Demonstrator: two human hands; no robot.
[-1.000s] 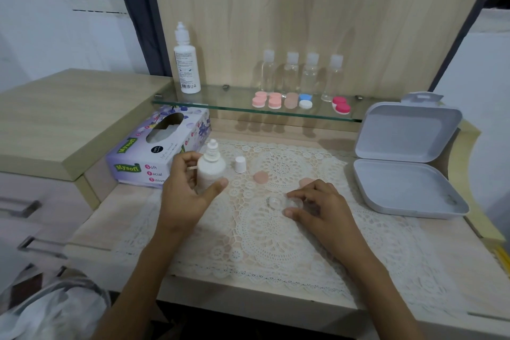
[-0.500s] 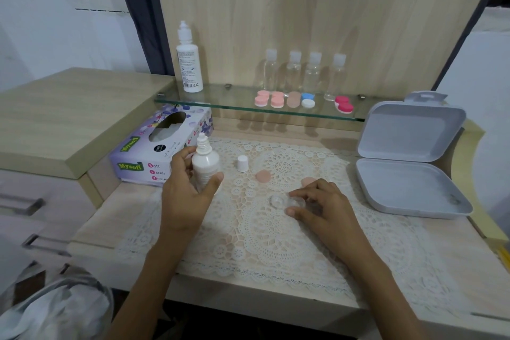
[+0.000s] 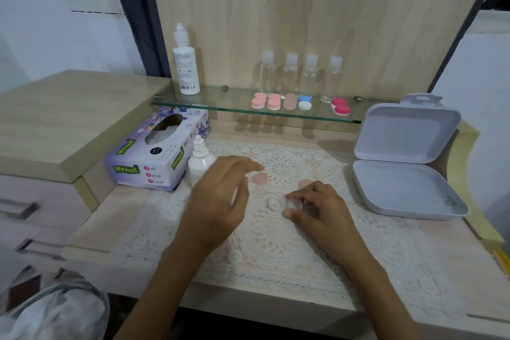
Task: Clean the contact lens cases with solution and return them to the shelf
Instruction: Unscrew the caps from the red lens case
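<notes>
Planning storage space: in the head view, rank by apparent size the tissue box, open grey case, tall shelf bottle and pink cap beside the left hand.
1. open grey case
2. tissue box, only slightly smaller
3. tall shelf bottle, farther away
4. pink cap

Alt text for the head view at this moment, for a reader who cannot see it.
A person's right hand pinches a clear lens case on a lace mat, while the blurred left hand hovers near a small white bottle. Two pink caps lie on the mat; coloured cases line the glass shelf behind.
</notes>
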